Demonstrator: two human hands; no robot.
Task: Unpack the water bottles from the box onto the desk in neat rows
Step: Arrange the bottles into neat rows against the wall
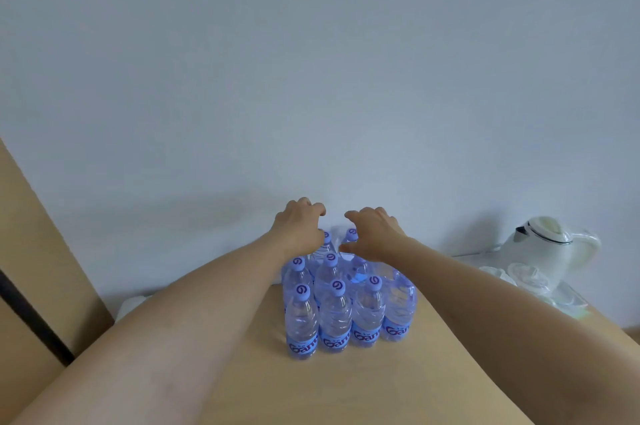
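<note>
Reaching over the back row of bottles (335, 314), both hands (300, 221) (375, 230) hover loosely curled, grasping nothing; next, straighten rows.

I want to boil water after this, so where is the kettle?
In the head view the white kettle stands at the far right of the desk by the wall, right of the water bottles.

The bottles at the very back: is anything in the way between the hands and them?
Nothing visible is. The left hand and right hand hover with curled fingers right over the back bottles, above the caps; the front row stands nearer the person, below the forearms.
</note>
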